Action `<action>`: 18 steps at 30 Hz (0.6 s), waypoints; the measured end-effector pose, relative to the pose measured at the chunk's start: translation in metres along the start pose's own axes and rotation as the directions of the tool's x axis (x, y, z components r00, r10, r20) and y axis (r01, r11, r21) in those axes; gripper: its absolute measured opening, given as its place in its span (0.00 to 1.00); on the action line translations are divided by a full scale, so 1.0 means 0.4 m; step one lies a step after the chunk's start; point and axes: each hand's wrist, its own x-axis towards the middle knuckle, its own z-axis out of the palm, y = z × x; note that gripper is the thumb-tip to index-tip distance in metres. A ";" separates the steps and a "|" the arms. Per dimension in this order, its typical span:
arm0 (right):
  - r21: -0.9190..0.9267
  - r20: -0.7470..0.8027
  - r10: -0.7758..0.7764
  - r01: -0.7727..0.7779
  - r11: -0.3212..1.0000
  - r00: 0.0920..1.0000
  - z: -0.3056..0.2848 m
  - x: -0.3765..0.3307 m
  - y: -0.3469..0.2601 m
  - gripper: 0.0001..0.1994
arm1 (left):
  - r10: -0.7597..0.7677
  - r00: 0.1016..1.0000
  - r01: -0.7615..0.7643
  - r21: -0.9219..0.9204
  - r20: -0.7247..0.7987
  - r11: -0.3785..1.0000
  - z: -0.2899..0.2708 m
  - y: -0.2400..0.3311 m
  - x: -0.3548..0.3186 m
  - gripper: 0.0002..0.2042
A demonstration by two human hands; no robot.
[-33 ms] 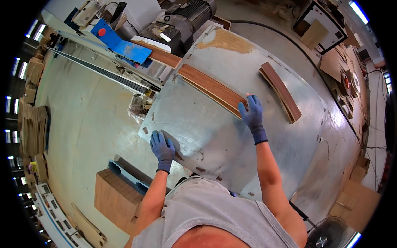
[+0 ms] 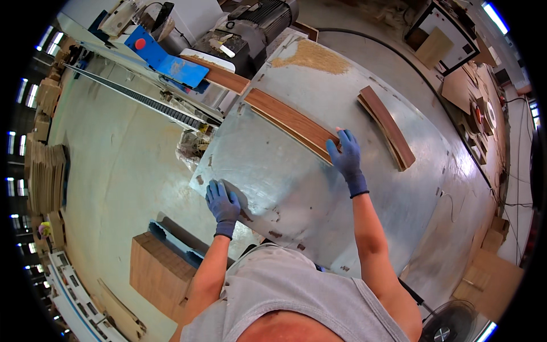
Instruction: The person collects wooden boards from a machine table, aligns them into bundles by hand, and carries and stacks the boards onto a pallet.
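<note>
Right in the middle of the frame, the right hand (image 2: 346,155), in a blue glove, lies flat with fingers spread on the near end of a long brown wooden plank (image 2: 290,122); it presses down on the wood and clasps nothing. That plank lies at a slant across the grey metal table (image 2: 364,228), running from the hand up and left toward the machine at the top of the picture. Lower and to the left, the left hand (image 2: 223,205), gloved in blue as well, rests open and palm down on the table's left edge, holding nothing, well apart from the plank. Over on the right side of the table lies a second stack of brown boards (image 2: 387,126), slightly curved by the lens, clear of both hands. At the top, a grey electric motor (image 2: 256,25) sits behind the table, and a blue metal guard (image 2: 165,60) with a red button reaches in from the upper left, above a long toothed rail (image 2: 148,102) that runs diagonally. A patch of sawdust (image 2: 310,56) lies on the table's far corner. At lower left, a stack of brown panels (image 2: 159,273) stands on the floor beside the person's grey shirt (image 2: 285,296).
</note>
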 end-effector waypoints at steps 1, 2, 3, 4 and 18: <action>0.039 0.076 0.024 -0.026 0.999 0.997 0.003 0.022 -0.001 0.20 | 0.012 1.000 -0.012 0.041 0.000 0.999 -0.003 0.003 0.003 0.31; 0.038 0.076 0.024 -0.027 0.999 0.997 0.010 0.044 0.002 0.20 | 0.026 1.000 -0.026 0.082 -0.002 0.996 -0.013 0.011 0.011 0.30; 0.061 0.072 0.000 -0.004 0.998 0.997 0.018 0.066 0.016 0.19 | 0.031 1.000 -0.031 0.079 0.001 0.996 -0.033 0.038 0.031 0.30; 0.083 0.067 -0.025 0.020 0.996 0.997 0.022 0.089 0.032 0.19 | -0.081 0.983 0.097 -0.093 0.164 0.991 -0.050 0.070 0.056 0.27; 0.186 0.685 0.101 -0.307 0.933 0.722 0.137 0.230 0.087 0.15 | 0.197 0.490 0.865 -0.502 0.849 0.013 -0.013 0.689 0.288 0.11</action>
